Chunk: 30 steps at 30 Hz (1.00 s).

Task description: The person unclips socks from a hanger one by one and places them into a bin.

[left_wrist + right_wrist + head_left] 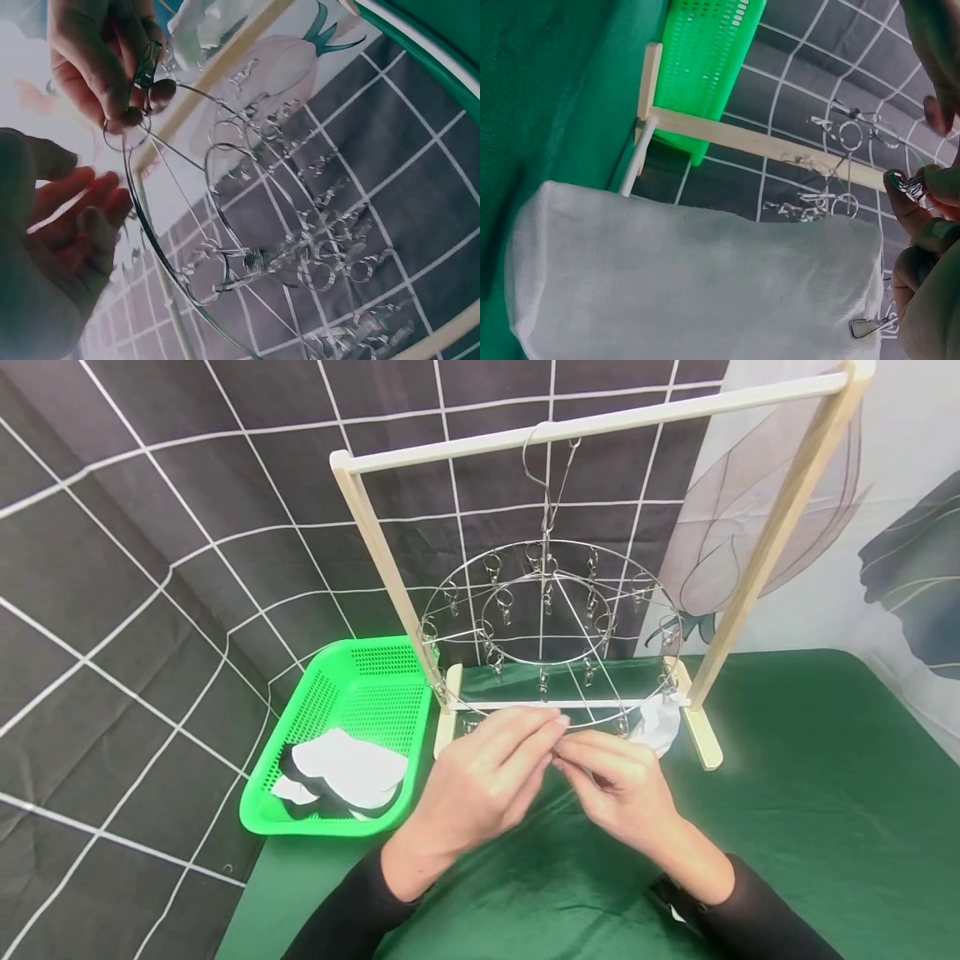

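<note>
A round wire hanger [480,572] with many small clips hangs from a wooden rack. At its near rim my right hand [622,785] pinches a metal clip [907,184] between thumb and fingers. My left hand [480,777] is close beside it; in the left wrist view its fingers [82,202] are loosely bent, with nothing between them. A white sock-like cloth [697,285] hangs at the right side of the hanger, held by another clip [870,327]. In the head view, the fingers hide the pinched clip.
The rack's top bar [450,445] spans above the hanger, between two wooden posts. To the left, a green basket [255,802] holds white and black cloth pieces [348,768]. A green cloth [810,827] covers the table, with a grid-patterned curtain [247,510] behind.
</note>
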### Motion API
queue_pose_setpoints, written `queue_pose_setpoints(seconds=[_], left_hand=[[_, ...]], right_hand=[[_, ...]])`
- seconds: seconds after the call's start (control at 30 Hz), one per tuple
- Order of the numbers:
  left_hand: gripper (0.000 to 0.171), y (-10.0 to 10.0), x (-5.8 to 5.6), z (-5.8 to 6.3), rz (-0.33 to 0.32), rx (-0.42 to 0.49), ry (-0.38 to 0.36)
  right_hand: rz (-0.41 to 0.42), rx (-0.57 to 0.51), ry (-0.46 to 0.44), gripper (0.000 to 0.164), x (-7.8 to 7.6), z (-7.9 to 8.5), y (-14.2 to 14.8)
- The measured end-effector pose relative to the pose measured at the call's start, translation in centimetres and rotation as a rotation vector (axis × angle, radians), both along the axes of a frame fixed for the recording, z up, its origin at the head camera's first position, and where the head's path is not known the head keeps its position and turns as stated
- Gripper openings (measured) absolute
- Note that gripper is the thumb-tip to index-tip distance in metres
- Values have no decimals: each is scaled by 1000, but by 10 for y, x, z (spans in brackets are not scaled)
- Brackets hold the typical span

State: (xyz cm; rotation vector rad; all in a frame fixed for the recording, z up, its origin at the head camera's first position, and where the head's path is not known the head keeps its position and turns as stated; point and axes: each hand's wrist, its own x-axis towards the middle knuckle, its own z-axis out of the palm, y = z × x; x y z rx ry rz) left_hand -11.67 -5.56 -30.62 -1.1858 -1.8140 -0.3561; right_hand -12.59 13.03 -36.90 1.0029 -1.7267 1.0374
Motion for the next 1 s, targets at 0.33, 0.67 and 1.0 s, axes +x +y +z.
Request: queue_pose_setpoints(seconds=[0.33, 0.67, 1.0], left_hand=[[34, 6, -11, -24, 171, -95, -182], [41, -9, -14, -24, 149, -29, -176], [36, -28, -21, -25, 110, 54, -185]], right_hand=[[2, 33, 12, 14, 2, 2, -2], [-97, 118, 142, 14, 12, 26, 4], [-237, -27, 208, 18, 3, 48, 30]])
